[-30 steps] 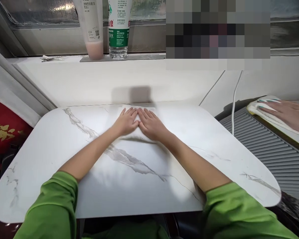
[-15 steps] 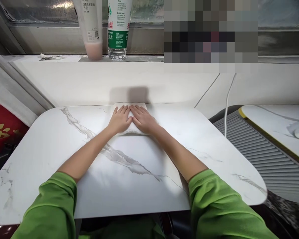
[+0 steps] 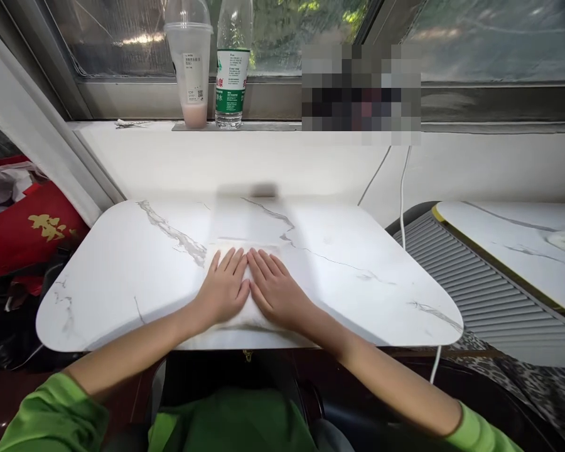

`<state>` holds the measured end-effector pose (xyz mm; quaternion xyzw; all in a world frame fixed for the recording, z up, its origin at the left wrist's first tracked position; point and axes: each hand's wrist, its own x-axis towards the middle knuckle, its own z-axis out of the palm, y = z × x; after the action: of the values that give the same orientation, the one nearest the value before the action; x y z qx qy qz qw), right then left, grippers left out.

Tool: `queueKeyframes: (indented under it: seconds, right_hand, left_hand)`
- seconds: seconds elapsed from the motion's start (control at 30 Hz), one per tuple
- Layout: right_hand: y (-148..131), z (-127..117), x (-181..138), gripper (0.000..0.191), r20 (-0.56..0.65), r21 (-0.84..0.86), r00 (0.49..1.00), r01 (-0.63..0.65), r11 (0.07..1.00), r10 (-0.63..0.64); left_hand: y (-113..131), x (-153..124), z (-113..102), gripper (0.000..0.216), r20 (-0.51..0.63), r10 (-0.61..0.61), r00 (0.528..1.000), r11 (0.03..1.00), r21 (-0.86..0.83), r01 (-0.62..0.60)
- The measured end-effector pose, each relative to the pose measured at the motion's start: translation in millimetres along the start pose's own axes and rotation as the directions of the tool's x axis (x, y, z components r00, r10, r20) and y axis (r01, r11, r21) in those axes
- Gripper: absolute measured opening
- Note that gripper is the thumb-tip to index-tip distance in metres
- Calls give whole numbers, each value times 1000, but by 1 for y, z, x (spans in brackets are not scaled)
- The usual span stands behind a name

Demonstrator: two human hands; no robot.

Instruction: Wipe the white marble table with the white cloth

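A folded white cloth [image 3: 245, 317] lies on the white marble table [image 3: 348, 276] near its front edge. My left hand [image 3: 223, 290] presses flat on the cloth's left half, fingers stretched out and together. Beside it, my right hand [image 3: 275, 289] lies flat on the right half, fingers also extended. The two hands touch at the index fingers. Most of the cloth is hidden under my palms. My sleeves are green.
On the window sill stand a plastic cup with pink drink [image 3: 191, 69] and a water bottle [image 3: 231, 69]. A white cable [image 3: 402, 188] hangs down the wall. To the right are a grey ribbed unit [image 3: 489, 295] and a second marble table [image 3: 513, 242]. Red fabric [image 3: 32, 229] lies left.
Both hands have drawn the cloth from the table's far edge back toward its front edge. The other person's hand and cloth seen on the right table a second ago are gone.
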<state>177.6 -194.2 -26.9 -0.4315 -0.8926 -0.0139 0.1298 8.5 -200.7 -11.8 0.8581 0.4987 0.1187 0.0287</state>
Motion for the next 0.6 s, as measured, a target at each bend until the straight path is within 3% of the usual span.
queueKeyframes:
  seconds: [0.13, 0.27, 0.43, 0.6]
  right_hand:
    - [-12, -7, -10, 59, 35, 85, 998, 48, 995, -51]
    - [-11, -9, 13, 58, 109, 184, 993, 15, 983, -36]
    - [-9, 6, 86, 58, 145, 191, 987, -94, 977, 67]
    - [4, 25, 172, 45, -70, 267, 994, -67, 961, 89]
  left_hand:
    - [11, -31, -10, 52, 8, -56, 998, 998, -25, 56]
    - [0, -24, -24, 47, 58, -133, 989, 985, -101, 139]
    - [-51, 20, -24, 45, 14, -230, 973, 970, -78, 231]
    - [-123, 69, -21, 41, -132, -275, 952, 961, -53, 270]
